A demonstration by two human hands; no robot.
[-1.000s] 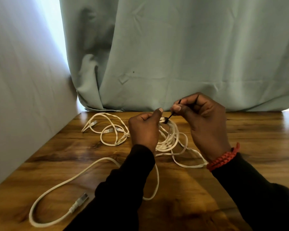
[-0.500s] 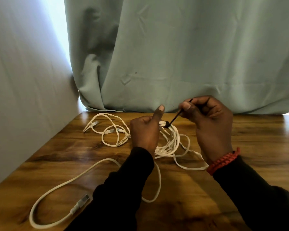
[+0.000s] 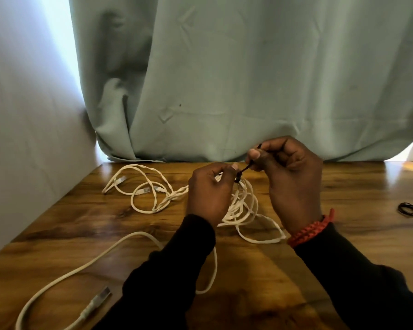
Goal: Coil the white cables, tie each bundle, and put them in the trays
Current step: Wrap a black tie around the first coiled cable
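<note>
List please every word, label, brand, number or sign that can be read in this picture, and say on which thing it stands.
None: no readable text, number or sign shows in the head view.
white cables and their connectors: no print visible.
black tie, red bracelet, curtain, wooden table: all plain.

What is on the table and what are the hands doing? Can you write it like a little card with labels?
Surface: brown wooden table
Being tied: coiled white cable bundle, under the hands
Tie: thin black cable tie looped round the bundle's top
Left hand: holds the bundle at the tie
Right hand: pinches the tie's free end
Loose cable: long white cable with a clear plug, near left
Other cables: white loops with plugs, far left
Spare ties: small black pile, far right
Trays: none in view
</note>
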